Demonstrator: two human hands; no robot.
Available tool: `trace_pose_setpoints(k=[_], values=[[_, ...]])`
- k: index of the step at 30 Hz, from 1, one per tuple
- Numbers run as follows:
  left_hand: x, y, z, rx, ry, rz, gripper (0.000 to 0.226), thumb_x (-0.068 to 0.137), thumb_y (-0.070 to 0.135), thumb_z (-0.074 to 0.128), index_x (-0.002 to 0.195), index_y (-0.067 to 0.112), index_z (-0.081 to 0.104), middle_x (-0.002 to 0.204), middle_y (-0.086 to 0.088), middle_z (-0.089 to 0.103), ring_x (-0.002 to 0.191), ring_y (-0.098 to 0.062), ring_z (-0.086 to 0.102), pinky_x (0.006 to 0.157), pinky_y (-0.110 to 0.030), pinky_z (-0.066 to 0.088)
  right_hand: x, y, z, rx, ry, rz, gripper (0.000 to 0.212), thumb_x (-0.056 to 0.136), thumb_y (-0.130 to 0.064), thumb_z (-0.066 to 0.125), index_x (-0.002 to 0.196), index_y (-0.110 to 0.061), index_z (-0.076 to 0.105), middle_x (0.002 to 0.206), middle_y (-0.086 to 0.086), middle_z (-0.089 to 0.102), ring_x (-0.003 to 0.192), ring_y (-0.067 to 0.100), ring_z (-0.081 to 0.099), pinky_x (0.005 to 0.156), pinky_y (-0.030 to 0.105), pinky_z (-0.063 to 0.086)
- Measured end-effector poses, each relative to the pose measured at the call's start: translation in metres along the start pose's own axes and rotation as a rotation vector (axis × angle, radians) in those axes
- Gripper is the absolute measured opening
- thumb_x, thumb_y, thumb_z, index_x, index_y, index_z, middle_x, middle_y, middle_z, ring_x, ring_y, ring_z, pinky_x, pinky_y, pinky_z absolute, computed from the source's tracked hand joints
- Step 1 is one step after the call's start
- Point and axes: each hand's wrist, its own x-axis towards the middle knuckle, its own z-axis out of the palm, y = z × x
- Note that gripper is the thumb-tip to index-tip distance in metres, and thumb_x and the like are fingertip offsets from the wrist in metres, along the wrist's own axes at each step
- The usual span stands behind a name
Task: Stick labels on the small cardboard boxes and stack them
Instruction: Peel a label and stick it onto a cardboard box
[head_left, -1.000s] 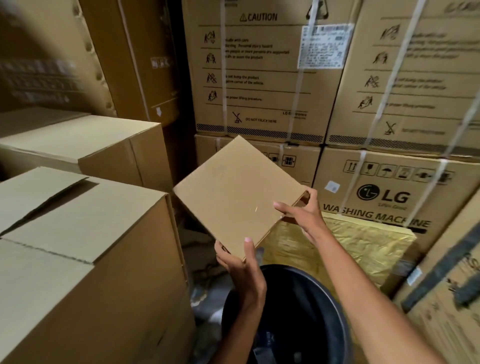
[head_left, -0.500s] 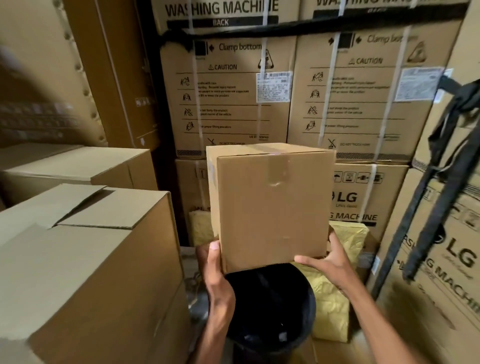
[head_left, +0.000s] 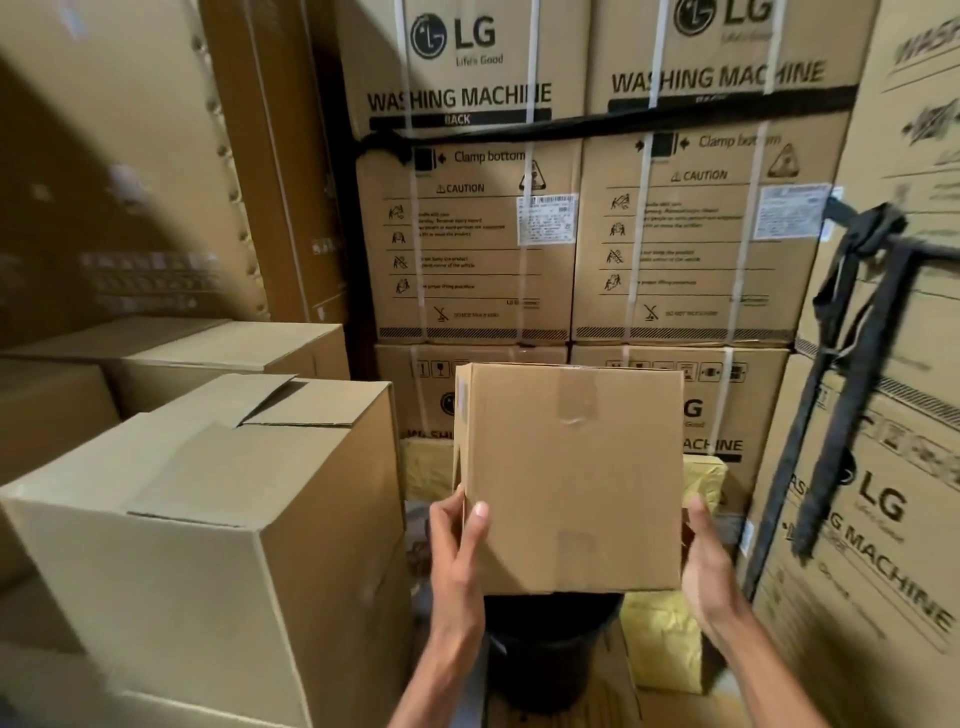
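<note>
I hold a small plain cardboard box (head_left: 571, 478) upright in front of me, its taped face toward me. My left hand (head_left: 460, 545) grips its lower left edge with the thumb on the front face. On the lower right edge, my right hand (head_left: 704, 561) clasps the box from the side. No label shows on the visible face. The box hangs above a black bin (head_left: 550, 654).
A large brown carton (head_left: 218, 530) with loose top flaps stands at the left, more cartons (head_left: 218, 353) behind it. Stacked LG washing machine cartons (head_left: 467, 249) fill the back and right. Yellow wrapped bundles (head_left: 665, 639) lie beside the bin. Black straps (head_left: 852, 364) hang at the right.
The box went from a tilted position to upright, facing me. My view has tilted upward, showing more of the upper cartons. Both hands keep their hold on the lower edges.
</note>
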Motion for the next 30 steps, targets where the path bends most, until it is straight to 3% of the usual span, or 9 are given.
trace_pose_setpoints(k=[3, 7, 11, 15, 19, 22, 24, 26, 30], values=[[-0.015, 0.009, 0.0, 0.068, -0.066, 0.055, 0.082, 0.067, 0.077, 0.062, 0.134, 0.031, 0.048, 0.134, 0.016, 0.048, 0.113, 0.014, 0.052, 0.095, -0.019, 0.049, -0.01, -0.009, 0.005, -0.101, 0.107, -0.026, 0.128, 0.064, -0.089, 0.067, 0.161, -0.022, 0.018, 0.157, -0.008, 0.036, 0.146, 0.017, 0.032, 0.124, 0.049, 0.02], [-0.026, 0.025, -0.003, 0.163, -0.191, 0.213, 0.068, 0.078, 0.068, 0.062, 0.139, 0.041, 0.046, 0.145, 0.019, 0.042, 0.135, 0.004, 0.042, 0.105, -0.02, 0.041, -0.022, -0.015, 0.011, -0.187, 0.237, -0.037, 0.134, 0.061, -0.088, 0.064, 0.164, -0.027, 0.002, 0.171, -0.005, 0.007, 0.156, 0.019, 0.012, 0.125, 0.049, 0.013], [-0.051, 0.05, -0.009, 0.311, -0.382, 0.373, 0.059, 0.089, 0.06, 0.057, 0.145, 0.049, 0.044, 0.155, 0.026, 0.028, 0.148, 0.0, 0.026, 0.113, -0.026, 0.031, -0.038, -0.022, 0.021, -0.105, 0.474, -0.079, 0.113, 0.069, -0.091, 0.059, 0.159, -0.026, 0.033, 0.163, 0.003, 0.036, 0.147, 0.028, 0.036, 0.12, 0.054, 0.029], [-0.071, 0.062, -0.021, 0.434, -0.545, 0.491, 0.041, 0.1, 0.05, 0.05, 0.141, 0.055, 0.05, 0.154, 0.03, 0.031, 0.148, -0.008, 0.026, 0.117, -0.044, 0.032, -0.056, -0.02, 0.023, 0.051, 0.663, -0.067, 0.105, 0.057, -0.097, 0.063, 0.128, -0.02, 0.069, 0.122, 0.007, 0.072, 0.113, 0.033, 0.067, 0.1, 0.056, 0.054], [-0.074, 0.059, -0.032, 0.523, -0.49, 0.717, 0.042, 0.102, 0.034, 0.045, 0.139, 0.05, 0.056, 0.146, 0.028, 0.046, 0.137, -0.014, 0.037, 0.11, -0.061, 0.032, -0.084, -0.016, 0.03, 0.061, 0.613, -0.023, 0.088, 0.069, -0.086, 0.066, 0.113, -0.011, 0.071, 0.109, 0.014, 0.075, 0.099, 0.037, 0.072, 0.085, 0.055, 0.06], [-0.081, 0.06, -0.041, 0.413, -0.457, 0.77, 0.042, 0.102, 0.053, 0.045, 0.141, 0.042, 0.057, 0.142, 0.019, 0.049, 0.136, -0.019, 0.035, 0.105, -0.058, 0.04, -0.103, -0.009, 0.04, 0.029, 0.619, -0.025, 0.069, 0.087, -0.069, 0.059, 0.11, -0.005, 0.07, 0.103, 0.016, 0.074, 0.092, 0.036, 0.073, 0.077, 0.046, 0.06], [-0.083, 0.067, -0.05, 0.389, -0.363, 0.675, 0.061, 0.091, 0.061, 0.062, 0.147, 0.043, 0.048, 0.154, 0.014, 0.038, 0.145, -0.021, 0.027, 0.114, -0.054, 0.035, -0.115, -0.006, 0.047, 0.014, 0.64, -0.039, 0.066, 0.089, -0.068, 0.059, 0.108, -0.006, 0.071, 0.101, 0.017, 0.076, 0.089, 0.036, 0.074, 0.075, 0.046, 0.061], [-0.082, 0.078, -0.061, 0.438, -0.274, 0.471, 0.116, 0.061, 0.074, 0.082, 0.157, 0.046, 0.024, 0.164, 0.01, 0.017, 0.153, -0.02, 0.012, 0.121, -0.049, 0.022, -0.129, -0.004, 0.053, 0.016, 0.66, -0.04, 0.058, 0.092, -0.065, 0.057, 0.097, -0.008, 0.07, 0.093, 0.016, 0.075, 0.08, 0.033, 0.074, 0.066, 0.039, 0.06], [-0.072, 0.09, -0.085, 0.541, -0.306, 0.337, 0.174, 0.019, 0.094, 0.074, 0.156, 0.044, -0.022, 0.166, 0.004, -0.024, 0.155, -0.03, -0.011, 0.116, -0.054, -0.003, -0.153, -0.007, 0.066, 0.061, 0.718, -0.099, 0.063, 0.086, -0.073, 0.058, 0.089, -0.011, 0.068, 0.085, 0.01, 0.074, 0.074, 0.028, 0.072, 0.062, 0.034, 0.055]])
